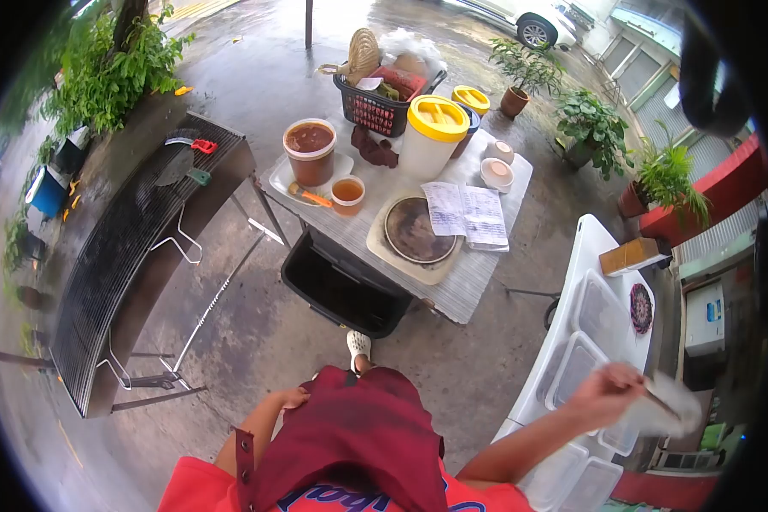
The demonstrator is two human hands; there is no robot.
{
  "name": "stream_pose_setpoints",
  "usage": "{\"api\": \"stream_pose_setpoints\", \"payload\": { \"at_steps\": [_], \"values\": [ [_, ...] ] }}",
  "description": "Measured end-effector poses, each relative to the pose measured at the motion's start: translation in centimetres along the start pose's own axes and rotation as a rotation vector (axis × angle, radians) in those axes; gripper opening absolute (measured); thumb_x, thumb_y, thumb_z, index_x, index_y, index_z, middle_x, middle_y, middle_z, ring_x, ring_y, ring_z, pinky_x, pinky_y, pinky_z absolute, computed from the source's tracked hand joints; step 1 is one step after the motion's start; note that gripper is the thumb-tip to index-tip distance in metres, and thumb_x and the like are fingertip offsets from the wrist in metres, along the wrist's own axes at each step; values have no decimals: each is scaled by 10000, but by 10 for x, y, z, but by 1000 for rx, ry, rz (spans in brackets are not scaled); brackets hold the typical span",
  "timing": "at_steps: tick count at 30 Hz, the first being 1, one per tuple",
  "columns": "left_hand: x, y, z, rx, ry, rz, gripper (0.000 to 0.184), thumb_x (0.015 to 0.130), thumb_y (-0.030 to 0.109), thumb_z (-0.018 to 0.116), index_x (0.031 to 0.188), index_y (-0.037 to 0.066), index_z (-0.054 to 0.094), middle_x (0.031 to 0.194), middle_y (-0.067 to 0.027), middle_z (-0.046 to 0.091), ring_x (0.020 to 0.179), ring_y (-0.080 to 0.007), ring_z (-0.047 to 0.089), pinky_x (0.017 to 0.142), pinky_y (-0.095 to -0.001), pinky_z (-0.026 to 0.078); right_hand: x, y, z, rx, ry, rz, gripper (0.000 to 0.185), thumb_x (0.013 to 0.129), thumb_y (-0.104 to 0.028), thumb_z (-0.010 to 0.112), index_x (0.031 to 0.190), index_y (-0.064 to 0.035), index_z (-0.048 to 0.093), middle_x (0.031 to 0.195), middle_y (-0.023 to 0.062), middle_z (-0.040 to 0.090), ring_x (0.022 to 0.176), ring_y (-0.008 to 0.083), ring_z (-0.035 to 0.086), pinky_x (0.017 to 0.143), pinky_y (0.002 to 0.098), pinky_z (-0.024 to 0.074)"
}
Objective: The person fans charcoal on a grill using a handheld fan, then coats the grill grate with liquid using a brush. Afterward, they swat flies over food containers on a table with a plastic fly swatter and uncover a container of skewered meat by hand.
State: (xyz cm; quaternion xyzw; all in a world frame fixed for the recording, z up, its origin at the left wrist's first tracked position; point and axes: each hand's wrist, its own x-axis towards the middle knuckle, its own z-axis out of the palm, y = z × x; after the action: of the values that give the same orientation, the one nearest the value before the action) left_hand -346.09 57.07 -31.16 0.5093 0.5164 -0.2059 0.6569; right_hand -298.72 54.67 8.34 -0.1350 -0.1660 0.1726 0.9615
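My right hand [608,395] is raised at the right, closed round the thin handle of a pale, flat thing [676,408]. Motion blurs that thing, so its exact kind does not show. Below and beside this hand are clear plastic containers [576,367] on a white table [584,235]. Down at my left side, my left hand [293,398] is closed at the edge of my dark red apron [350,427]; its fingertips are partly hidden by the cloth.
A long charcoal grill [136,230] stands left, with tongs [198,143] on its grate. Ahead, a table [465,294] bears a sauce tub [311,154], a yellow-lidded container [433,141], a round-plated scale [420,230], papers [465,213] and a basket [371,111]. A black bin [341,290] sits below.
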Motion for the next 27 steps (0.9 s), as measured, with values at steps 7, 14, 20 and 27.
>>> {"api": "stream_pose_setpoints", "payload": {
  "at_steps": [7,14,20,27],
  "values": [
    [42,-86,27,-435,-134,-96,509,912,533,434,1296,208,516,1155,-22,615,941,-195,607,689,-472,499,31,-59,36,-388,-91,-841,307,924,-371,452,859,-71,467,735,70,422,697,219,403,661,357,351],
    [22,-80,22,-291,-28,-210,545,893,583,434,1307,235,500,1183,-10,600,1016,-228,578,715,-530,486,22,-42,52,-778,147,-1253,317,929,-266,341,926,28,460,824,209,544,812,400,574,809,533,510],
    [34,-72,3,-203,-69,-166,538,890,577,445,1307,242,503,1259,-20,557,1142,-246,513,779,-541,481,37,-79,37,-945,27,-1252,392,920,-250,256,938,88,455,869,287,587,885,450,607,843,549,524],
    [38,-65,3,-102,10,-115,522,895,561,450,1290,227,527,1230,-72,580,1171,-262,508,827,-532,484,39,-96,44,-867,-123,-1213,400,921,-266,304,970,102,452,913,327,565,873,456,599,854,569,507]
  ]
}}
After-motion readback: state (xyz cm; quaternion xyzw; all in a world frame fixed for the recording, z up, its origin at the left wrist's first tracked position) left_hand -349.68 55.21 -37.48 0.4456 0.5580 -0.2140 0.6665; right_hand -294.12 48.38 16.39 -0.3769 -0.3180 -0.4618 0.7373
